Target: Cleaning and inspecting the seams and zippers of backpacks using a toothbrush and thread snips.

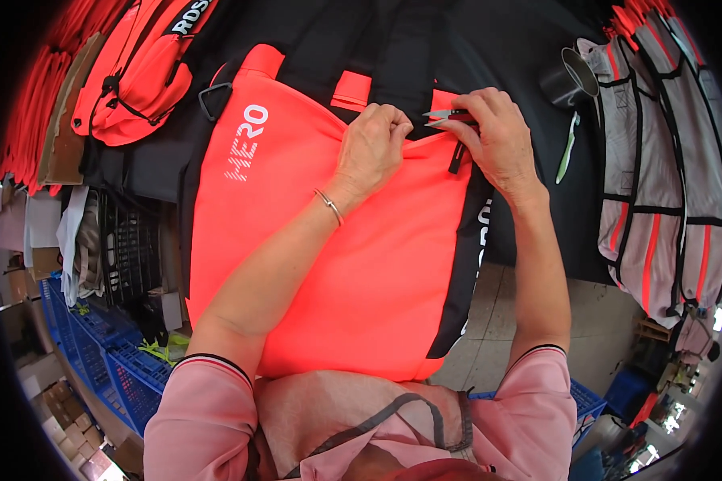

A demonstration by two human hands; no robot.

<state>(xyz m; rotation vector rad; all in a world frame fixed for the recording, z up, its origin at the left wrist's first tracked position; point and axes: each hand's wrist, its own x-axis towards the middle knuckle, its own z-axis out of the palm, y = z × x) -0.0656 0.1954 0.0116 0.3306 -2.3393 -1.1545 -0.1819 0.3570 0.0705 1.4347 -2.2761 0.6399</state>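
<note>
A bright orange-red bag (337, 264) with black side panels and straps lies on the black table in front of me, its lower end against my apron. At the bag's far edge my left hand (372, 148) is closed, thumb and fingers pinched together. What sits in that pinch is too small to make out. Just to its right, my right hand (496, 136) grips a pair of thread snips (449, 119), the blades pointing left toward the left fingertips. A black strap end (458, 156) hangs below the right hand.
Another orange-red bag (140, 72) lies at the far left, near stacked orange pieces (36, 120). On the right are a dark metal cup (568, 78), a slim pale green tool (569, 148) and grey fabric pieces (666, 176). Blue crates (96, 345) stand below left.
</note>
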